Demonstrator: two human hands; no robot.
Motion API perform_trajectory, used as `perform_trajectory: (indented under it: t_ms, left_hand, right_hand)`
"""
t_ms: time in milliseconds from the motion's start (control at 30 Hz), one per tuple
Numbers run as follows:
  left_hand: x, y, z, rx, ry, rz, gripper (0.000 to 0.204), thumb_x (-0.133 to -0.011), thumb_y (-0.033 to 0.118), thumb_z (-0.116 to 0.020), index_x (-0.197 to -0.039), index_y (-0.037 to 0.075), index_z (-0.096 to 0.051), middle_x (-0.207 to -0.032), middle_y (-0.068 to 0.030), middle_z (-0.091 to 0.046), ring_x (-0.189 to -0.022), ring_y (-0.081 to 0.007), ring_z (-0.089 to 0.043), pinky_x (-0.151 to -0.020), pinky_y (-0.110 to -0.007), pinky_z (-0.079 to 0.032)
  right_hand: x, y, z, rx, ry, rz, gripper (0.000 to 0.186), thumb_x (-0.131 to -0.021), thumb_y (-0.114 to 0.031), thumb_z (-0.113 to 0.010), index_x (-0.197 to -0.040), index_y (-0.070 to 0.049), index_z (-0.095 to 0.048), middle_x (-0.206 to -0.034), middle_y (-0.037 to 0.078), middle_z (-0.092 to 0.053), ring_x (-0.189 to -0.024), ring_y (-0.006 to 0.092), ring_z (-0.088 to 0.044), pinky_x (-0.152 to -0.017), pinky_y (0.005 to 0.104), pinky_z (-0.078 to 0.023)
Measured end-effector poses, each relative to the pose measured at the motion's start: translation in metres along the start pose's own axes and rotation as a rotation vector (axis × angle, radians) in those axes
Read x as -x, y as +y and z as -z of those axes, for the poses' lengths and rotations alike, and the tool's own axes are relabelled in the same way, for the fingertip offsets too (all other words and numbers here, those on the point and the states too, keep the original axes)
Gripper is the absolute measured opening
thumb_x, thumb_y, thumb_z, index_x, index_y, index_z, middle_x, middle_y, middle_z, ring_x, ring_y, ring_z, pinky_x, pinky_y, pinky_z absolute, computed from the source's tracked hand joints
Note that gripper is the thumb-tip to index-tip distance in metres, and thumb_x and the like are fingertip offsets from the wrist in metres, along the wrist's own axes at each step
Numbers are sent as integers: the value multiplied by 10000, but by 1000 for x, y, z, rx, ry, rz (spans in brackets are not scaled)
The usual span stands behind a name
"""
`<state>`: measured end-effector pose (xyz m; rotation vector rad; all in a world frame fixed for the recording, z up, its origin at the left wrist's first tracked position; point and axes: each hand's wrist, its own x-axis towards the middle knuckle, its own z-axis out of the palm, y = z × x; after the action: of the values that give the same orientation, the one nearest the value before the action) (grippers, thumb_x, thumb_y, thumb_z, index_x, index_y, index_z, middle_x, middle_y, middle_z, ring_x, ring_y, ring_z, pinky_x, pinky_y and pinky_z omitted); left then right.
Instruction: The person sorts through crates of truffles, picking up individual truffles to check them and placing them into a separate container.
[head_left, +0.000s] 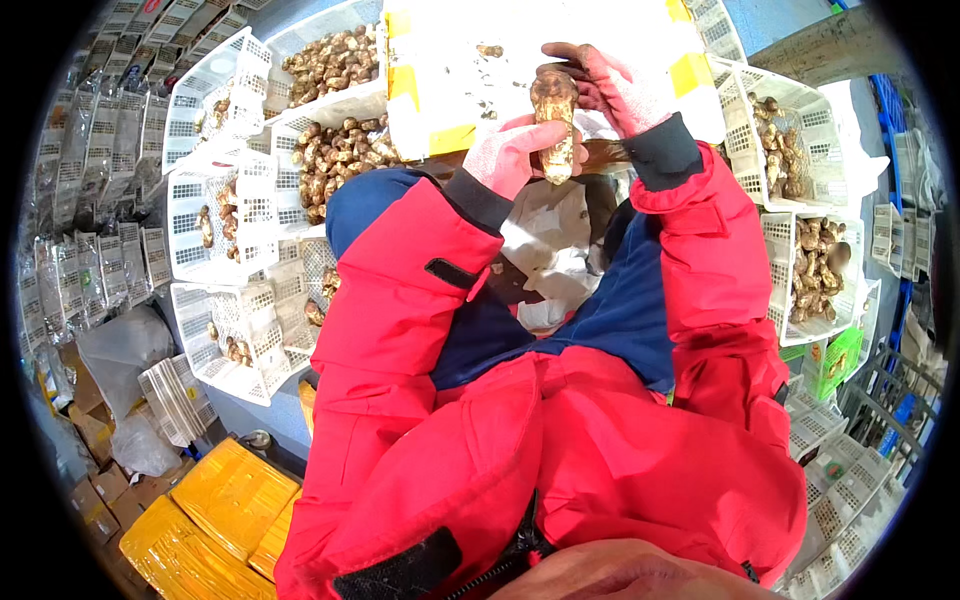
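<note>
Front: tabletop (440, 70), scraps (490, 50) on it | Near edge: single mushroom (555, 105) between left hand (512, 158) and right hand (622, 92) | Left: baskets (256, 205), piled mushrooms (340, 160) inside; cartons (235, 495) behind | Right: crates (738, 118), loose mushrooms (816, 270) inside

My place seems to be a produce workroom or a storeroom.
At my left and right stand white baskets (740, 125) with many brown mushrooms (340, 158), around a white work surface (455, 50). More stacked baskets (68, 150) are at the far left, and yellow taped parcels (235, 490) lie at the near left, near some cardboard boxes (92, 436).
</note>
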<state>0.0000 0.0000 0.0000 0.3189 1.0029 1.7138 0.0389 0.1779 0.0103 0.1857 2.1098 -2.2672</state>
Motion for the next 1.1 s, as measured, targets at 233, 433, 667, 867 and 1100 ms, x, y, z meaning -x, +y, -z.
perform_trajectory:
  t_ms: [233,433,667,867,1100]
  left_hand:
    - [-5,-10,0,303,-169,104,351,-856,279,-427,-1084,14,-463,-986,-133,-568,-847,-247,-566,-746,-379,-446]
    - [17,10,-4,-141,216,-41,346,-755,276,-588,-977,18,-523,-853,-113,-606,-733,-204,-604,-572,-274,-486]
    - [108,102,101,-126,544,-210,360,-850,311,-413,-967,-11,-524,-793,-106,-600,-641,-185,-578,-532,-261,-427]
    - [154,31,293,73,852,-19,316,-828,343,-495,-1001,79,-512,-899,-118,-598,-757,-237,-584,-600,-317,-465]
    - [147,-38,339,153,982,124,498,-840,374,-493,-1185,25,-409,-1136,-132,-507,-939,-201,-542,-787,-336,-454]
  right_hand:
    - [3,0,-14,-305,-133,22,466,-877,-316,-430,-1209,9,-391,-1052,131,-539,-924,167,-528,-813,280,-428]
    - [11,-23,-31,251,157,143,373,-865,-241,-450,-1168,-25,-476,-1035,104,-563,-925,131,-523,-802,235,-405]
    - [-29,-48,40,187,129,-7,388,-891,-327,-386,-1142,-55,-501,-1013,83,-583,-875,120,-574,-750,211,-446]
    - [-117,12,83,784,-6,-317,309,-834,-289,-472,-1071,-110,-557,-837,19,-584,-659,77,-520,-591,211,-447]
    - [-214,88,85,1367,-219,-408,325,-788,-321,-490,-1028,-120,-579,-812,69,-603,-689,155,-552,-652,273,-471]
